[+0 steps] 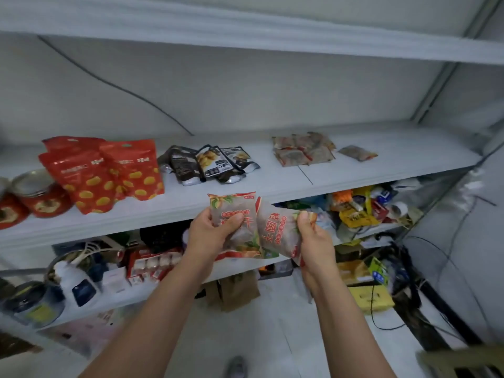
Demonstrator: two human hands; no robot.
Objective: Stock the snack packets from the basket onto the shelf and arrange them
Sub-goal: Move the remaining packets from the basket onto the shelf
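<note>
Print on the left packet (pixel 232 206) is partly hidden under the left hand (pixel 214 236). A corner of the right packet (pixel 275 227) is hidden under the right hand (pixel 317 242). The left edge cuts a red jar (pixel 8 214). Near right, the basket (pixel 463 364) is blurred and cropped.

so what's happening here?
A person is at a white shelf with two clear, red-printed snack packets held just before its edge. The left hand grips the left packet, and the right hand grips the right packet. Neither is placed yet. On the shelf lie red pouches, black packets and a cluster of small packets, with a lone packet apart to its right.
</note>
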